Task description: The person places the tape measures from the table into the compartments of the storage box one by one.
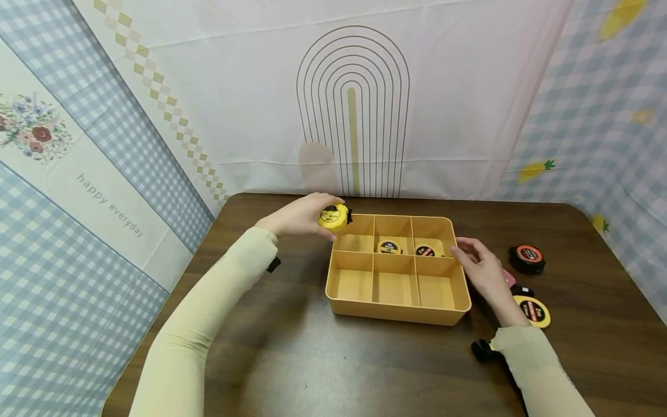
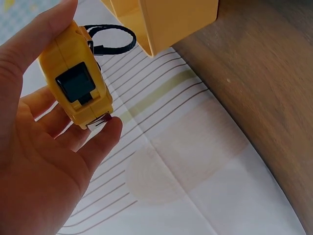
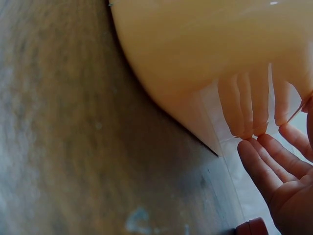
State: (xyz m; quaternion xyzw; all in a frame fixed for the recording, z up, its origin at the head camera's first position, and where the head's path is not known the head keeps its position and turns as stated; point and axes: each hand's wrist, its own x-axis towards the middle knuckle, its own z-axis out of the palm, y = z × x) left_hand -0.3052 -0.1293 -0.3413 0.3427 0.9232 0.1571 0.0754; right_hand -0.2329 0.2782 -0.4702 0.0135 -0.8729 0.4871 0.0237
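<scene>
Closest is a yellow-and-black tape measure [image 1: 542, 315] on the table's right, then the right hand [image 1: 487, 272], fingers pretty straight, just touching the tan box's [image 1: 396, 311] right wall. Farther back, past two stashed tapes [image 1: 389, 247], the left hand's [image 1: 299, 217] got a yellow tape [image 1: 330, 218] gripped snugly by the far left corner.

Box [image 1: 401, 313] on table [image 1: 323, 365], two tape measures [image 1: 389, 248] in its back compartments [image 1: 393, 227].

box [image 1: 398, 313]: smooth, glossy plastic | tape measure [image 1: 331, 217]: plastic | tabletop [image 1: 292, 370]: glossy wood-grain | backdrop [image 1: 458, 104]: creased cloth
</scene>
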